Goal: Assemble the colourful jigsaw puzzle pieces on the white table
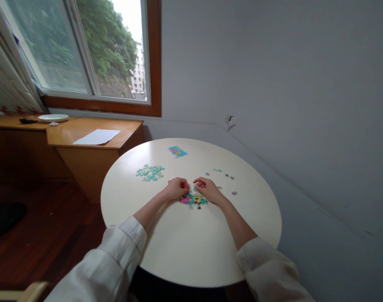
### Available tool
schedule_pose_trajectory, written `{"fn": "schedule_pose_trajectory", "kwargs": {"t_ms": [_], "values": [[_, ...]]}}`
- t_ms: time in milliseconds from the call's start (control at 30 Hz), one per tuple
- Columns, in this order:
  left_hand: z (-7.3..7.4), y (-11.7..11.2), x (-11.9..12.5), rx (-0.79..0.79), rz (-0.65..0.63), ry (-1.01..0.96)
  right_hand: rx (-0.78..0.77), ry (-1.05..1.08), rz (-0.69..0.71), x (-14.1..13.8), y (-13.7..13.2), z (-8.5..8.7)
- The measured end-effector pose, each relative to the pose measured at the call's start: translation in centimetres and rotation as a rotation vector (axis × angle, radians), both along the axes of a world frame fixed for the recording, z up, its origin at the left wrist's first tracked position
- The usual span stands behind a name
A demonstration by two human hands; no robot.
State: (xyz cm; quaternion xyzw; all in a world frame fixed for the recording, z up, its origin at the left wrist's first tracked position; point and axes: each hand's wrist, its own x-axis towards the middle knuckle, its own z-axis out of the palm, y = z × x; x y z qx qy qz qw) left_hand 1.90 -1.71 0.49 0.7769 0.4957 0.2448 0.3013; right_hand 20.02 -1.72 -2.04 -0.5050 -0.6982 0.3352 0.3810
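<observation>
A partly joined jigsaw puzzle (198,199) lies on the round white table (191,247), showing a yellow cartoon figure and a pink one. My left hand (178,188) is at its upper left edge, fingers curled in a pinch; what they hold, if anything, is hidden. At the upper right edge, my right hand (209,190) has thumb and forefinger close about a small pale puzzle piece. Several loose pieces (234,193) are scattered to the right of that hand. A pile of turquoise puzzle pieces (150,173) lies beyond my left hand.
A small picture card (177,151) rests toward the table's far edge. Behind on the left, a wooden desk (65,132) bears a sheet of paper (97,136) and a white plate (53,118). Grey walls (304,105) stand close behind and to the right, with a socket (230,120).
</observation>
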Motion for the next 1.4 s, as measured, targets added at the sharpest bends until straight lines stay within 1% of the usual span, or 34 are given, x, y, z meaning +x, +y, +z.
{"fn": "schedule_pose_trajectory", "kwargs": {"t_ms": [300, 533, 633, 733, 933, 1033, 1400], "values": [[-0.4, 0.3, 0.0, -0.008, -0.006, -0.035, 0.008, 0.004, -0.001, 0.1, 0.0, 0.0], [-1.4, 1.1, -0.2, 0.013, 0.005, -0.055, 0.010, -0.006, 0.001, 0.1, 0.1, -0.1], [-1.6, 1.3, -0.2, 0.019, -0.003, -0.050, 0.011, -0.007, 0.000, 0.1, 0.1, -0.1], [-1.3, 1.1, -0.2, 0.028, -0.008, -0.036, 0.020, 0.020, -0.013, 0.1, 0.1, -0.1], [0.0, 0.2, -0.1, 0.023, 0.008, 0.032, 0.035, 0.129, -0.031, -0.1, 0.1, 0.2], [0.4, -0.1, -0.1, 0.020, 0.019, 0.047, 0.036, 0.131, -0.025, -0.2, 0.1, 0.1], [0.2, -0.2, 0.1, 0.040, 0.054, 0.092, 0.050, 0.081, -0.025, -0.1, 0.4, -0.3]]}}
